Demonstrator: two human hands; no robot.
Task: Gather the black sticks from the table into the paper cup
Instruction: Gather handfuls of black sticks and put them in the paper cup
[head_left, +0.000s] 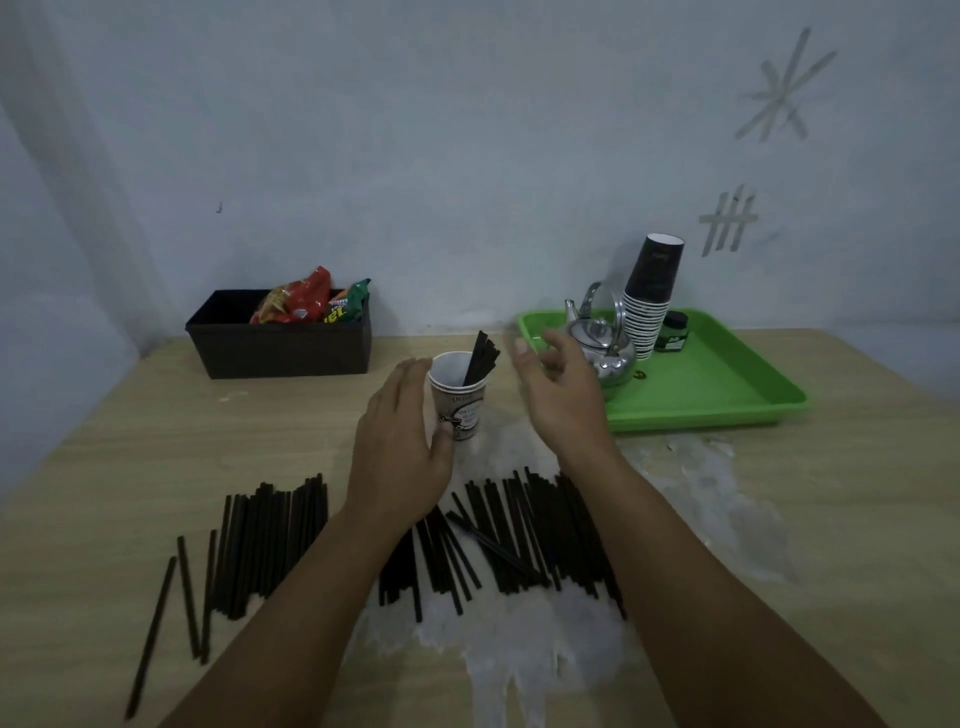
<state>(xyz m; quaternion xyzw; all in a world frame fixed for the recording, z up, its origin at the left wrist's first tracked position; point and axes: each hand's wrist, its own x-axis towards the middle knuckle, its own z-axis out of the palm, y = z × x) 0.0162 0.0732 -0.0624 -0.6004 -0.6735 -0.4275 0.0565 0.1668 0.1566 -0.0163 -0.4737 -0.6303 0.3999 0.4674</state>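
1. Standing upright near the middle of the bench (130, 447), the paper cup (458, 396) held a few black sticks (480, 357) that leaned out over its right rim; their exact number could not be told.
2. Many more black sticks lay flat on the bench in front of the cup, in a left bunch (265, 540) and a right bunch (530, 530), with three loose ones (171, 608) at the far left.
3. The left hand (400, 447) was spread, fingers straight beside the cup's left wall and thumb touching its lower front.
4. The right hand (558, 387) hung released to the right of the cup, fingers relaxed, grasping nothing.
5. Behind stood one black box (280, 348) with snack packets (306, 301).
6. One green tray (727, 384) carried one metal kettle (602, 348), one stack of dark cups (652, 296) and one small green jar (674, 332).
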